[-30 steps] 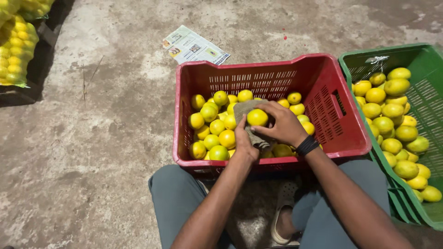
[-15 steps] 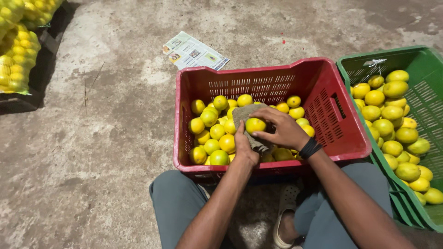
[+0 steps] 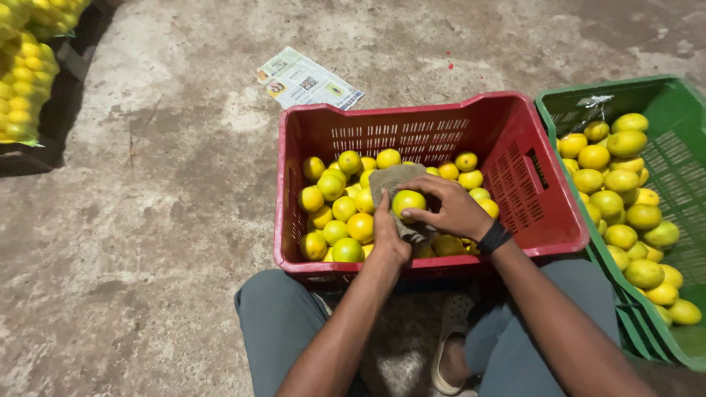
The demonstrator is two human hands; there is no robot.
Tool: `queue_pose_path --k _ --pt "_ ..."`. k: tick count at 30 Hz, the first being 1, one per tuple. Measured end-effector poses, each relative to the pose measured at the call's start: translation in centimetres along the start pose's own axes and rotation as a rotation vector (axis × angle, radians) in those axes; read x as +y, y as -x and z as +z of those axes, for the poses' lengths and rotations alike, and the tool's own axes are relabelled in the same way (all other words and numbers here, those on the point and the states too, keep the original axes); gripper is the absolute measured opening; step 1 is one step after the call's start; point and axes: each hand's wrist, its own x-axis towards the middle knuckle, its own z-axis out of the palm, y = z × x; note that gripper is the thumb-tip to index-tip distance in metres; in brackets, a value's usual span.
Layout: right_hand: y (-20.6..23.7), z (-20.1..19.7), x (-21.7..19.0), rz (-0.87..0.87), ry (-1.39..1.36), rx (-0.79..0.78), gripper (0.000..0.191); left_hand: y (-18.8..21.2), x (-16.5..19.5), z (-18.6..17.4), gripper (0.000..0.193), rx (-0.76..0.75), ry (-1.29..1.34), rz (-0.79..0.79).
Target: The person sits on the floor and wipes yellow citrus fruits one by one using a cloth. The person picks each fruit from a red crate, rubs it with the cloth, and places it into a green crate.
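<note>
A red plastic crate [image 3: 515, 140] stands on the floor in front of my knees, part filled with yellow-green citrus fruits [image 3: 346, 213]. Over the crate my left hand [image 3: 388, 237] holds a brownish cloth [image 3: 390, 179] spread behind one fruit [image 3: 408, 202]. My right hand [image 3: 450, 207] grips that fruit with its fingertips and presses it against the cloth. A dark band sits on my right wrist.
A green crate [image 3: 665, 95] with more of the same fruit stands at the right. A printed paper sheet [image 3: 309, 79] lies on the concrete floor behind the red crate. Mesh sacks of yellow fruit [image 3: 26, 73] rest at the far left.
The fruit in my hands has turned slightly against the cloth, and both hands have shifted a little lower over the crate.
</note>
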Motion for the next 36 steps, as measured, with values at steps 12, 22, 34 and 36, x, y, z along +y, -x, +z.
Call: queue_pose_path --k 12,22,34,36 --pt "-0.3 0.5 -0.6 0.052 0.064 0.26 0.059 0.7 0.2 1.0 0.059 -0.029 0.002 0.126" --pt "0.0 -0.9 0.2 0.028 -0.024 0.081 0.066 1.4 0.4 1.7 0.065 0.029 -0.023 0.037" --pt "0.0 -1.4 -0.2 0.006 0.115 -0.082 0.057 0.3 0.1 0.6 0.059 -0.011 0.008 0.064" --pt "0.1 -1.4 -0.4 -0.036 0.128 -0.063 0.056 0.3 0.1 0.6 0.059 -0.018 0.018 0.082"
